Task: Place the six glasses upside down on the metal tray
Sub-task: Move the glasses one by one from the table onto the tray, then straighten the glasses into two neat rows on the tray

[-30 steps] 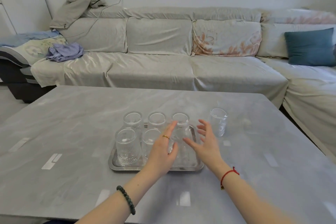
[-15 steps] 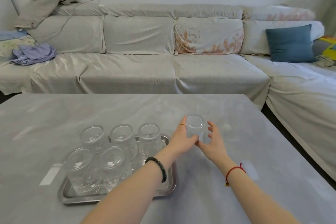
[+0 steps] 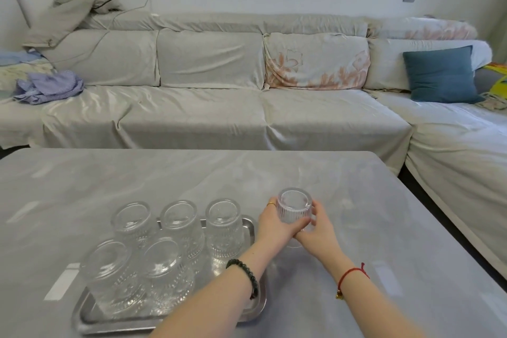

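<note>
Both hands (image 3: 297, 228) cup ribbed clear glass (image 3: 295, 206) beside shiny metal tray (image 3: 252, 225).

No text, label, brand, number or sign can be read anywhere in the view.
</note>
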The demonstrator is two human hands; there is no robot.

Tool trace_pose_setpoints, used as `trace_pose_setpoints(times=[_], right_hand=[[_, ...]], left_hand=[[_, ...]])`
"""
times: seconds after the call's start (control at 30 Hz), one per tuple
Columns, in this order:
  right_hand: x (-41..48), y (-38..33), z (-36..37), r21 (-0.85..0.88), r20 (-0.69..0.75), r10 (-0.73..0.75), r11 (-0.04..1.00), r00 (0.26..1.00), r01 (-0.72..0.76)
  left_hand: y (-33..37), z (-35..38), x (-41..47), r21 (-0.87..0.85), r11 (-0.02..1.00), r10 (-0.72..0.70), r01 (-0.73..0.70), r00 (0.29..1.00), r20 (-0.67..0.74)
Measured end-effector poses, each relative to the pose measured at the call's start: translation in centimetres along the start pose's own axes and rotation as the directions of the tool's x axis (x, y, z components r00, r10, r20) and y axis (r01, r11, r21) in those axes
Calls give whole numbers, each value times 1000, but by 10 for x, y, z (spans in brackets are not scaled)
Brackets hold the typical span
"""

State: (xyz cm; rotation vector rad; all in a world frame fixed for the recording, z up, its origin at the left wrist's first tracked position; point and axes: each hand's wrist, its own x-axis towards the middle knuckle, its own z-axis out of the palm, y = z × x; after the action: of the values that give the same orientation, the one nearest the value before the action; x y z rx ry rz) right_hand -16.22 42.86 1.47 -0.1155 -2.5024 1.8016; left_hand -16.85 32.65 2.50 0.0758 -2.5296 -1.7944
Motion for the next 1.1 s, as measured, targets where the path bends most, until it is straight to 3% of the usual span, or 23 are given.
trace_pose_setpoints(times=[0.27,0.43,0.57,0.73,0.83,0.93,1.03,1.1], right_hand=[[-68,-21,34,29,-41,-146,989,988,147],[-98,-30,67,13,-26,-151,988,988,151],[-107,-36,89,11,-17,-149,989,989,150],[-115,-35,108,-69,13,-176,982,984,177],[-120,-30,115,-106,24,-132,985,991,134],[-122,-26,120,-106,19,-98,989,995,99],[-121,-26,124,-99,35,-92,991,995,95],[-121,-27,124,-100,49,-101,989,994,105]], left_hand=[[-1,-55,-74,-163,975,136,-148,987,-83],[-22,-100,-109,-47,988,150,-148,988,37],[-47,-140,-137,66,990,120,-123,992,43],[-68,-194,-163,175,951,255,-255,967,18],[-79,-219,-173,214,932,310,-292,949,-59],[-94,-244,-179,247,925,346,-290,911,-226],[-114,-263,-180,289,934,309,-210,880,-362],[-128,-269,-179,301,948,218,-104,901,-376]])
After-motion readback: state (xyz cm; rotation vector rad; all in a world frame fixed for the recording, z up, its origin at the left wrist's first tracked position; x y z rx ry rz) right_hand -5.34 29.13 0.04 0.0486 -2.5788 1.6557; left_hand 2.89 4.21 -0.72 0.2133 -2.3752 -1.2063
